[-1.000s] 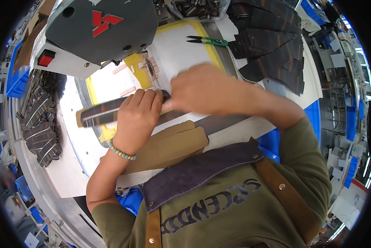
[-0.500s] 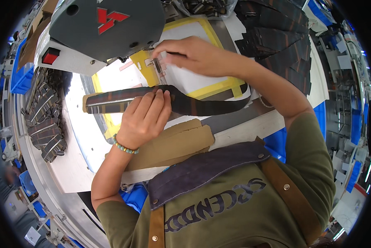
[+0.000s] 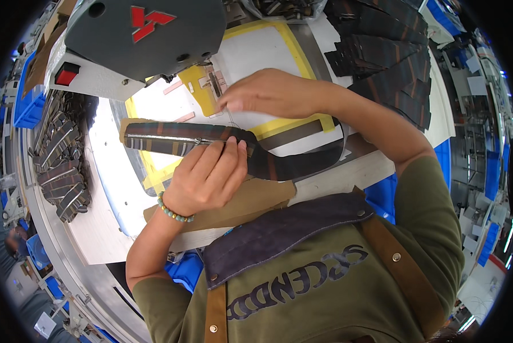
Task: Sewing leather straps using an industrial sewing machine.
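My left hand (image 3: 208, 174) pinches a long dark plaid fabric piece (image 3: 165, 132) with a silver zipper, lying across the white template board (image 3: 251, 54) edged in yellow tape. The fabric's dark tail (image 3: 291, 166) curves rightward. My right hand (image 3: 268, 94) is closed, fingertips at the yellow template plate (image 3: 196, 88) with a slotted metal fitting; what it holds, if anything, is hidden. Tan flat pieces (image 3: 256, 197) lie below my left hand. A grey machine head (image 3: 136, 40) with a red emblem overhangs the board at top left.
Piles of zippered plaid pieces (image 3: 62, 171) lie left, dark plaid panels (image 3: 391, 74) at upper right, a clear bag (image 3: 279, 8) of small parts at top. A red switch (image 3: 67, 73) is on the machine. Blue bins (image 3: 29, 106) flank the table. A person (image 3: 16, 240) shows at the far left.
My right hand moved from the fabric up to the template plate, then slightly down. My left hand and the zippered piece shifted; the piece's dark tail came into view on the right.
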### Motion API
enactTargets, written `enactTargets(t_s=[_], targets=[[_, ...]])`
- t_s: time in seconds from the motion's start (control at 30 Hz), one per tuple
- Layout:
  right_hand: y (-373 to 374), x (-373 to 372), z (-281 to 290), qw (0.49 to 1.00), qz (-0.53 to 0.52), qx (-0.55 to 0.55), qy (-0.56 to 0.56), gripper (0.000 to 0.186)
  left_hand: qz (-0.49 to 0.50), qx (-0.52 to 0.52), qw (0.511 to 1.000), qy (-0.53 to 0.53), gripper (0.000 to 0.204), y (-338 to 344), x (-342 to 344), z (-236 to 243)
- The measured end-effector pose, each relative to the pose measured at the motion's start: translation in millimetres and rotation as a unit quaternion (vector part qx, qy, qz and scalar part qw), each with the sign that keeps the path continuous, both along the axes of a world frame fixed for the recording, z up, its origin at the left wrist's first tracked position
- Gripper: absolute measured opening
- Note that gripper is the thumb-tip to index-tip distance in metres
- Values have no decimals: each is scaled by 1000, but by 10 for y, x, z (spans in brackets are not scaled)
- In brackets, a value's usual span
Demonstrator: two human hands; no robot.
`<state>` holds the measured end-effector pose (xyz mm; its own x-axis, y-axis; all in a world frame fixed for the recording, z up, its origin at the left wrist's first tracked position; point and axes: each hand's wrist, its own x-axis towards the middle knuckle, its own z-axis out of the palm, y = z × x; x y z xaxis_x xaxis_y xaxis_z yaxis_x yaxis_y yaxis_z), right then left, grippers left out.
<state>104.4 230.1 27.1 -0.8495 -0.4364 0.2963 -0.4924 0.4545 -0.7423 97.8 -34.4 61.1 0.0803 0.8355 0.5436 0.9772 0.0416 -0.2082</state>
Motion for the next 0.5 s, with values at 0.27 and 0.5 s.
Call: enactTargets(t_s=[0.27, 0.5], targets=[[172, -44, 90, 966, 2, 229, 123, 38, 63, 14, 997, -35, 22, -91, -137, -37], [220, 7, 162, 915, -75, 383, 99, 35, 75, 53, 992, -86, 32, -148, -203, 100]])
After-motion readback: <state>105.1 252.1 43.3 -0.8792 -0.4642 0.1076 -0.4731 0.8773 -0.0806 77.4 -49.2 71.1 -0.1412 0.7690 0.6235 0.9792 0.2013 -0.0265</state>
